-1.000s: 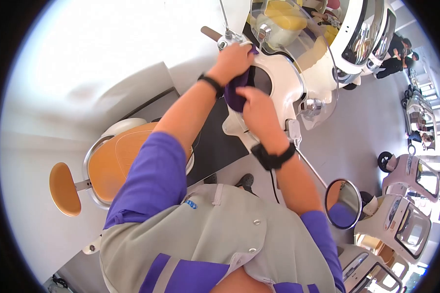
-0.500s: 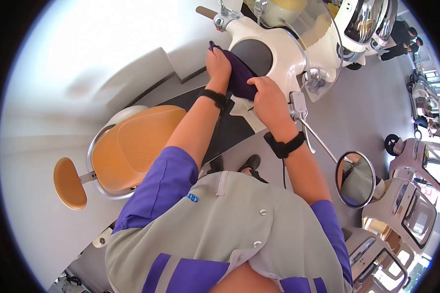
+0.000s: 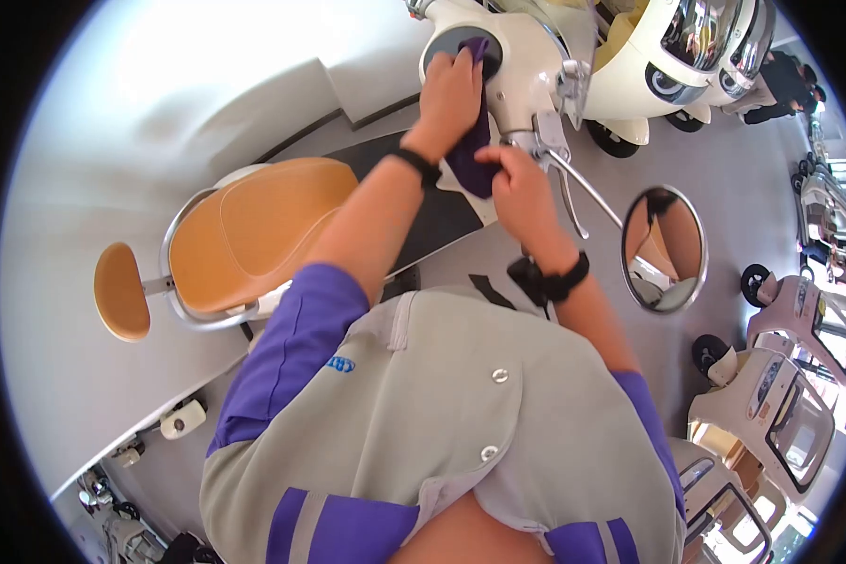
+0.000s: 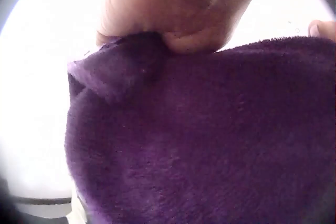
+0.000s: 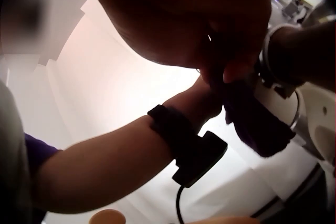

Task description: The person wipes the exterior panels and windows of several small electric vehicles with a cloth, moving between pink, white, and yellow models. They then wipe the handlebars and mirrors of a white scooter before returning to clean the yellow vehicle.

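Note:
A purple cloth [image 3: 473,160] hangs between the two hands beside the scooter's white front panel [image 3: 524,89]. The left hand [image 3: 451,94] grips its upper part, over the dark round gauge area [image 3: 442,47]. Lower and to the right, the right hand [image 3: 526,193] pinches the cloth's other side. In the left wrist view the plush cloth [image 4: 199,134] fills most of the picture, its corner folded under the left hand [image 4: 178,8]. The right wrist view shows the right hand [image 5: 189,19] dark above the cloth [image 5: 260,124].
An orange seat [image 3: 263,230] with a separate backrest [image 3: 122,291] is at the left. A round mirror [image 3: 665,249] on a thin stalk stands right of the right hand, near a brake lever [image 3: 569,202]. Other small vehicles [image 3: 766,404] line the right side; people [image 3: 788,89] stand far off.
The left hand has moved up and right with the cloth, from beside the scooter onto the gauge area. The scooter's front sits higher in the head view, and the mirror has shifted up.

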`<state>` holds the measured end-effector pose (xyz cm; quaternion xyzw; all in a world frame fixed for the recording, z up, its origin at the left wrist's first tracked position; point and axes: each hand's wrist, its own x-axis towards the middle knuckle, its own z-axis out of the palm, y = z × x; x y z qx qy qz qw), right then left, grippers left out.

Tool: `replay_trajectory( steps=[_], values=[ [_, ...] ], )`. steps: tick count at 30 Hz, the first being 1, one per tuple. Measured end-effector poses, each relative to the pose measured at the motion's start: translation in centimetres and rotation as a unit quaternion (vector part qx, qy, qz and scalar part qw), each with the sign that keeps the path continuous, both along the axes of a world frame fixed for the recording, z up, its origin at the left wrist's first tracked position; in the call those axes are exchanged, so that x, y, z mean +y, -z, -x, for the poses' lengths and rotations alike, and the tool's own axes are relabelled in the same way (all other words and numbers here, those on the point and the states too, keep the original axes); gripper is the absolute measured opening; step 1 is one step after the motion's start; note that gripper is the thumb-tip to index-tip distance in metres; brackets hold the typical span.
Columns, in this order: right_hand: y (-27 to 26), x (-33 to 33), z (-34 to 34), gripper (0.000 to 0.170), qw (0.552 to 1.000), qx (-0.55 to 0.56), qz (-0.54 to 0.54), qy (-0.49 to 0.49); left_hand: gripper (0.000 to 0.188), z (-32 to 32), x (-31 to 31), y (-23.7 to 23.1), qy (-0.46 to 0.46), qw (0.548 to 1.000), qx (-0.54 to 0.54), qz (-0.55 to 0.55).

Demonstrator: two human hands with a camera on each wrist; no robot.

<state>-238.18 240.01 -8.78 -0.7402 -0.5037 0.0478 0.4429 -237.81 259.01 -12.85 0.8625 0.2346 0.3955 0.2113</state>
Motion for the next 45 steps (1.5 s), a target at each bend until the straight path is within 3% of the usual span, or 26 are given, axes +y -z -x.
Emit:
replay_trajectory(
  steps=[3, 6, 8, 10, 11, 13, 16, 18, 19, 21, 23, 24, 25, 26, 28, 30, 31, 34, 35, 38, 41, 45],
  values=[
    [0.1, -0.7, -1.3, 0.027, 1.0, 0.024, 0.002, -0.002, 0.033, -1.1, -0.5, 0.8, -0.057, 0.997, 0.047, -0.028],
    [-0.3, -3.8, -0.7, 0.028, 0.998, 0.034, 0.014, -0.042, 0.029, 0.9, -1.4, 5.4, -0.04, 0.991, 0.099, -0.078],
    [0.5, -6.6, -0.5, 0.026, 0.996, 0.056, 0.008, -0.074, 0.029, 4.4, -6.0, 4.2, -0.07, 0.988, 0.033, 0.13],
    [0.8, -9.8, -0.4, 0.025, 0.988, 0.122, 0.041, -0.089, 0.03, 7.0, -10.4, 3.0, -0.07, 0.927, 0.018, 0.367],
    [1.4, -11.4, -1.4, 0.022, 0.996, 0.038, 0.045, -0.062, 0.031, 7.3, -12.1, 3.5, -0.057, 0.922, -0.012, 0.383],
    [1.7, -13.2, -3.6, 0.025, 0.996, 0.012, -0.078, 0.036, 0.034, 7.6, -14.9, 4.2, -0.039, 0.907, -0.077, 0.412],
    [2.6, -13.8, -7.2, 0.032, 0.968, 0.202, 0.059, 0.135, 0.036, 7.1, -18.1, 3.4, -0.054, 0.958, -0.014, 0.283],
    [3.6, -13.7, -7.1, 0.035, 0.972, 0.219, 0.019, 0.087, 0.036, 7.7, -18.8, 2.9, -0.046, 0.948, 0.063, 0.308],
    [4.3, -13.2, -5.6, 0.04, 0.971, 0.234, -0.05, -0.002, 0.036, 8.4, -18.9, 2.6, -0.04, 0.934, 0.096, 0.341],
    [4.3, -12.7, -2.2, 0.042, 0.998, 0.024, -0.013, -0.048, 0.035, 10.2, -19.4, 2.8, -0.012, 0.898, 0.1, 0.427],
    [5.6, -13.1, -1.1, 0.047, 0.998, -0.035, -0.019, -0.052, 0.036, 11.6, -19.7, 3.9, 0.034, 0.849, 0.043, 0.526],
    [5.9, -13.1, -1.0, 0.049, 0.996, -0.063, -0.025, -0.051, 0.036, 11.8, -19.8, 4.0, 0.025, 0.846, -0.011, 0.532],
    [5.9, -13.2, -1.3, 0.034, 0.997, -0.027, -0.051, -0.058, 0.036, 11.9, -19.7, 4.0, 0.018, 0.842, -0.063, 0.536],
    [5.9, -13.3, -2.0, 0.036, 0.996, 0.027, -0.033, -0.08, 0.036, 11.9, -19.4, 4.0, 0.012, 0.835, -0.114, 0.539],
    [5.9, -13.7, -3.7, 0.04, 0.983, 0.135, 0.008, -0.123, 0.036, 11.4, -18.2, 3.2, -0.024, 0.87, -0.092, 0.483],
    [5.3, -12.7, -5.1, 0.046, 0.986, 0.115, -0.011, -0.123, 0.035, 10.3, -17.6, 2.8, -0.017, 0.889, -0.095, 0.449],
    [5.1, -12.4, -5.4, 0.048, 0.987, 0.104, -0.021, -0.124, 0.033, 9.8, -17.1, 4.0, -0.003, 0.944, -0.025, 0.33],
    [5.3, -12.3, -3.7, 0.053, 0.995, -0.061, -0.009, -0.074, 0.031, 8.3, -19.7, 5.3, 0.019, 0.967, -0.007, 0.255],
    [5.8, -12.4, -3.2, 0.056, 0.992, -0.109, -0.017, -0.053, 0.028, 8.5, -20.9, 4.5, 0.036, 0.936, -0.06, 0.346],
    [7.1, -14.3, -2.6, 0.056, 0.99, 0.095, -0.023, -0.102, 0.027, 11.4, -21.2, 6.6, 0.049, 0.788, -0.067, 0.611],
    [6.0, -15.9, -3.0, 0.042, 0.986, 0.122, 0.004, -0.117, 0.026, 13.7, -22.6, 4.9, 0.074, 0.696, -0.073, 0.71],
    [2.0, -17.7, -4.4, 0.032, 0.985, 0.079, 0.007, -0.153, 0.022, 13.8, -23.9, 2.3, 0.115, 0.706, -0.015, 0.699]
  ],
)
